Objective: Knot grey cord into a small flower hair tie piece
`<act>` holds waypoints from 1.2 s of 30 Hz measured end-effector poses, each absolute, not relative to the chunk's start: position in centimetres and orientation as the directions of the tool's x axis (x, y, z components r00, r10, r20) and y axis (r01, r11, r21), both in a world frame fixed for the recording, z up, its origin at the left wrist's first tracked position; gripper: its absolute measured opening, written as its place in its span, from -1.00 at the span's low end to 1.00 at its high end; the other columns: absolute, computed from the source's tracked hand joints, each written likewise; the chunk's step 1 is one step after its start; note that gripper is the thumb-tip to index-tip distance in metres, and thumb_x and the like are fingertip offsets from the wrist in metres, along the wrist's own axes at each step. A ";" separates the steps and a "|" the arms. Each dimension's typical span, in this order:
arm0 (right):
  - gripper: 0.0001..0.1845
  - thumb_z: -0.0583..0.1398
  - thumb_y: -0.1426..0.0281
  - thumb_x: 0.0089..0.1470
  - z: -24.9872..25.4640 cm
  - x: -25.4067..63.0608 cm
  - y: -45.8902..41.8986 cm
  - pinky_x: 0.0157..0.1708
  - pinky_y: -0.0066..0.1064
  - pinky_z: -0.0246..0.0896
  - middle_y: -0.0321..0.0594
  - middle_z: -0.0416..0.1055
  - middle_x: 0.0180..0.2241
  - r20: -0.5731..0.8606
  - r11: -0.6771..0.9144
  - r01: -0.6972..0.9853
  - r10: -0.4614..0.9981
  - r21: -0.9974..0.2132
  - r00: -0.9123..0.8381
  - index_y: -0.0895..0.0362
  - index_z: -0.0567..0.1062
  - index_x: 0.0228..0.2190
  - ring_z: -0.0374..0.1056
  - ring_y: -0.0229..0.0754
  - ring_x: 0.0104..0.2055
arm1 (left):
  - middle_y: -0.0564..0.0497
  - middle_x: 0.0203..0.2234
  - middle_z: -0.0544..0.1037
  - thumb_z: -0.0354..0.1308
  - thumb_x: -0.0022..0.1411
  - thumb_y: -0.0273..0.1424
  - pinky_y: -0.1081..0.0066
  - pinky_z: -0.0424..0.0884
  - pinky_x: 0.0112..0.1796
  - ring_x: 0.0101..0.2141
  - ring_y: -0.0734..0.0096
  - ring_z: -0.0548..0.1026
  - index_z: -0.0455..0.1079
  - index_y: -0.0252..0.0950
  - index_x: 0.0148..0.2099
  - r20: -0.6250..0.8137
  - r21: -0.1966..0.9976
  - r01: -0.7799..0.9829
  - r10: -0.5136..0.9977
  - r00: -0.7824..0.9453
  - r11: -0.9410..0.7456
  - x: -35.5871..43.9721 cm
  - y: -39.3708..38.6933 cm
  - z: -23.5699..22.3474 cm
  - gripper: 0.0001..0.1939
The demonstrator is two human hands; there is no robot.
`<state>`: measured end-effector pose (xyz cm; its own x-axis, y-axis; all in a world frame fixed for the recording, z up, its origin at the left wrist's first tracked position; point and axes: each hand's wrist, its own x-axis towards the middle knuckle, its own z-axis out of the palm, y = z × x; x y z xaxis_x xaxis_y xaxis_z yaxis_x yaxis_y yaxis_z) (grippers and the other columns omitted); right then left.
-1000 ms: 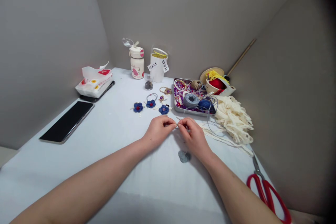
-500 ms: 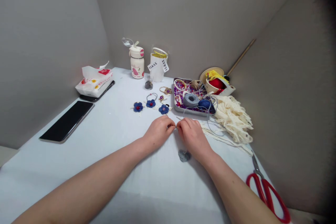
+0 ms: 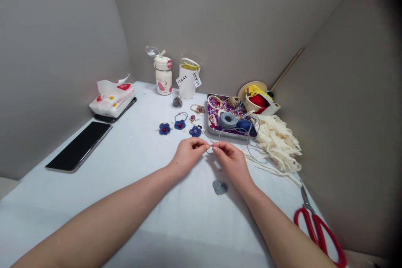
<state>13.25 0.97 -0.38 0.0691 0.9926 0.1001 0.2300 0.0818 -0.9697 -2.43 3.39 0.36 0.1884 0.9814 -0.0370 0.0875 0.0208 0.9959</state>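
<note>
My left hand (image 3: 191,153) and my right hand (image 3: 230,159) almost meet over the table, thumb and fingertips pinched together. A short stretch of thin grey cord (image 3: 210,152) loops between them, and both pinches close on it. Below my right hand lies a small grey-blue piece (image 3: 219,187), petal-like and soft-looking. Just beyond my fingers are several blue flower pieces with beaded centres, one of them the blue flower (image 3: 195,131). Fingers cover most of the cord, so its ends are hidden.
A metal tin (image 3: 232,135) holds beads and yarn balls. Right of it sit cream lace (image 3: 276,140) and a bowl with yarn (image 3: 251,104). Red-handled scissors (image 3: 318,228) lie at the right edge. Leftward are a phone (image 3: 80,146) and tissues (image 3: 111,100); a bottle (image 3: 163,79) stands behind.
My fingertips have shifted slightly, and a loop of grey cord now shows between them. My right hand has turned so its thumb and index finger show more.
</note>
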 end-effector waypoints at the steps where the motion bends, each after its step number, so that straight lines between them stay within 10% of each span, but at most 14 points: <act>1: -0.73 0.23 0.19 0.02 -0.3 13.1 0.9 -0.37 -0.38 0.18 -0.21 0.47 -0.39 0.097 0.079 0.214 0.993 -0.974 0.071 0.15 0.50 -0.35 0.32 -0.19 -0.38 | -0.01 -0.43 0.55 0.19 0.08 -0.33 0.41 0.31 -0.30 -0.39 0.41 0.43 0.49 -0.35 -0.37 -0.036 0.997 0.077 0.981 0.191 0.022 -2.4 3.3 0.4 -0.83; 11: -0.80 0.12 0.25 0.11 -0.5 13.0 0.6 -0.46 -0.42 0.10 -0.28 0.36 -0.45 0.198 0.170 0.390 0.980 -0.905 0.032 0.12 0.42 -0.38 0.19 -0.25 -0.47 | -0.03 -0.41 0.57 0.17 0.09 -0.38 0.39 0.36 -0.26 -0.35 0.38 0.47 0.48 -0.34 -0.37 -0.034 0.995 0.102 0.975 0.218 0.012 -2.3 2.9 0.5 -0.87; 19: -0.89 0.07 0.37 0.14 -0.6 13.6 1.0 -0.38 -0.40 0.10 -0.29 0.31 -0.42 0.265 0.254 0.581 0.962 -0.774 -0.067 0.11 0.36 -0.40 0.21 -0.23 -0.41 | 0.04 -0.41 0.53 0.12 0.12 -0.48 0.41 0.30 -0.27 -0.35 0.42 0.43 0.50 -0.27 -0.34 0.232 0.846 0.413 0.931 0.283 -0.336 -3.0 3.4 0.5 -0.87; 30: -0.87 0.05 0.51 0.19 0.5 13.7 0.6 -0.22 -0.25 0.02 -0.15 0.37 -0.36 0.357 0.497 0.848 0.838 -0.184 -0.413 0.16 0.39 -0.36 0.27 -0.10 -0.26 | 0.00 -0.40 0.50 0.10 0.16 -0.51 0.37 0.32 -0.23 -0.30 0.36 0.43 0.47 -0.28 -0.35 0.275 0.681 0.540 0.857 0.437 -0.494 -3.2 3.3 0.2 -0.87; 33: -0.84 0.05 0.49 0.20 0.4 13.8 0.7 -0.21 -0.24 0.03 -0.14 0.39 -0.36 0.382 0.489 0.822 0.848 -0.292 -0.368 0.14 0.41 -0.37 0.28 -0.09 -0.25 | 0.01 -0.42 0.50 0.09 0.15 -0.52 0.37 0.32 -0.23 -0.32 0.36 0.43 0.48 -0.28 -0.36 0.280 0.704 0.527 0.868 0.411 -0.477 -3.1 3.3 0.5 -0.86; 36: -0.84 0.08 0.36 0.19 -0.2 13.9 1.1 -0.27 -0.29 0.12 -0.18 0.42 -0.37 0.357 0.345 0.661 0.926 -0.666 -0.124 0.11 0.43 -0.37 0.30 -0.13 -0.31 | 0.02 -0.43 0.52 0.11 0.13 -0.48 0.40 0.32 -0.27 -0.35 0.39 0.43 0.48 -0.28 -0.37 0.238 0.838 0.425 0.930 0.279 -0.342 -2.9 3.4 0.7 -0.88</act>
